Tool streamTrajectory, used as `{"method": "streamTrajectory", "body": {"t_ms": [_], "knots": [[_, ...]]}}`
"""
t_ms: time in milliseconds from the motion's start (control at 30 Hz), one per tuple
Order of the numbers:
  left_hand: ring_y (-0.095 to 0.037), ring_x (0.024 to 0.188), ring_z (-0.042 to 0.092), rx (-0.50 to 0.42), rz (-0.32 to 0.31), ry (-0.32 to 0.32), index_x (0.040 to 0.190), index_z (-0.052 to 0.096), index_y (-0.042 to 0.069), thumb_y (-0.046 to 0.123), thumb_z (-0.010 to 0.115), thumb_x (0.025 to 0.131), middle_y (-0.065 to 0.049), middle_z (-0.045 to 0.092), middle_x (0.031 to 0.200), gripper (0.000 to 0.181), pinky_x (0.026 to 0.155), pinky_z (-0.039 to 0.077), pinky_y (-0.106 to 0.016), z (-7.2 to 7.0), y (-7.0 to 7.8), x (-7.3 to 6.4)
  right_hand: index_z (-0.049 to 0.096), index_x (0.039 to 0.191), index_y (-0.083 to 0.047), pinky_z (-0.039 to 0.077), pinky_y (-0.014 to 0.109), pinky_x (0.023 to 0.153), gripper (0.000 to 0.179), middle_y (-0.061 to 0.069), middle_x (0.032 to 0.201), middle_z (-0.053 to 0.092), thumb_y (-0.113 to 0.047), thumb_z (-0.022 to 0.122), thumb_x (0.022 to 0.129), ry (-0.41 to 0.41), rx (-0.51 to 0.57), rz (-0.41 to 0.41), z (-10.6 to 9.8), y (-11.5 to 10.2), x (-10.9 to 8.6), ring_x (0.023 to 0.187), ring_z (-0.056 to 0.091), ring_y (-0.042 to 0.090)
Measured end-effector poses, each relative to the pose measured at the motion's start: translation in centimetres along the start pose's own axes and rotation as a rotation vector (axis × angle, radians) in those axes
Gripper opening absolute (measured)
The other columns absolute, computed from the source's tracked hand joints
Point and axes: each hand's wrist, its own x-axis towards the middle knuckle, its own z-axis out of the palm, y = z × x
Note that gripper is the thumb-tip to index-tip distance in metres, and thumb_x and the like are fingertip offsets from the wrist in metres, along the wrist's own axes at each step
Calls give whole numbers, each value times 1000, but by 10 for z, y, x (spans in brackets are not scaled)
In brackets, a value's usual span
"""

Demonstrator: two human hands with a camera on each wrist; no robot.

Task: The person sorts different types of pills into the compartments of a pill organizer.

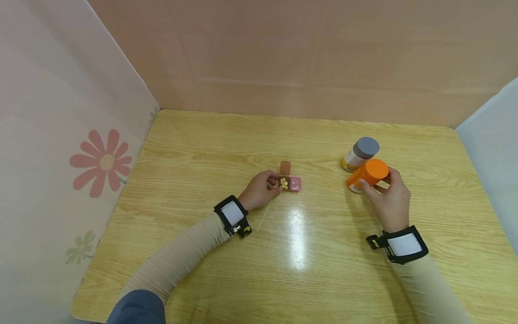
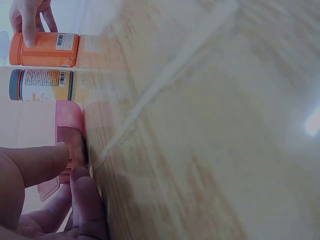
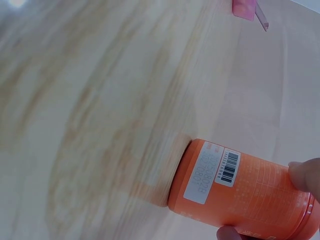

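Observation:
My left hand (image 1: 260, 191) pinches a small pill box (image 1: 295, 184) between thumb and fingers at the middle of the table. The near compartment is brown, its lid (image 1: 285, 168) is raised, and pale yellow tablets (image 1: 283, 183) lie inside. Its other part is pink and closed. Off to the right, my right hand (image 1: 391, 202) grips an orange bottle (image 1: 358, 179) with an orange cap, thumb on the near side. The bottle stands upright, its base seemingly on the table. In the right wrist view, a barcode label (image 3: 227, 168) shows near its base.
Just behind the orange bottle stands a second bottle (image 1: 353, 161) with a grey cap and a white and yellow label. A thin pale streak (image 1: 264, 217) runs across the wooden table (image 1: 202, 144) near my left wrist. Hanging cloths border the back and both sides.

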Motion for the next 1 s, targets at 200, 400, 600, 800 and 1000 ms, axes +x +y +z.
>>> {"method": "streamTrajectory", "body": {"t_ms": [200, 400, 600, 800, 1000], "knots": [[-19, 94, 58, -3, 0, -7, 129, 62, 4, 11, 70, 97, -8, 60, 107, 33, 79, 51, -29, 0, -2, 1, 35, 151, 3, 49, 56, 99, 78, 23, 146, 49, -18, 80, 90, 7, 19, -4, 0, 0, -2, 130, 52, 39], [-20, 95, 59, 12, 7, -10, 130, 61, 4, 12, 70, 97, -8, 60, 108, 35, 81, 52, -30, 1, -2, 0, 36, 152, -1, 37, 33, 102, 93, 21, 149, 40, -23, 88, 78, 292, 85, -210, 1, -4, -8, 133, 35, 27], [-21, 96, 58, 19, 1, -13, 131, 61, 4, 12, 70, 98, -8, 60, 108, 35, 81, 51, -31, -1, 0, -2, 55, 135, 4, 32, 21, 89, 80, 23, 130, 55, -48, 83, 80, 350, 178, -416, 12, -28, -16, 120, 38, 11], [-20, 95, 58, 29, 29, -13, 131, 61, 2, 12, 69, 98, -9, 60, 109, 35, 81, 52, -30, 0, -3, -3, 57, 138, 4, 48, 44, 97, 69, 25, 133, 59, -7, 89, 77, -85, 96, -421, 30, -48, -20, 112, 58, 40], [-20, 94, 58, 67, 83, -27, 132, 60, 0, 11, 68, 99, -10, 58, 107, 36, 82, 51, -30, 0, -4, -3, 55, 143, 1, 51, 59, 96, 65, 24, 142, 56, -16, 83, 86, -441, -4, -381, 58, -53, -12, 115, 62, 45]]}}
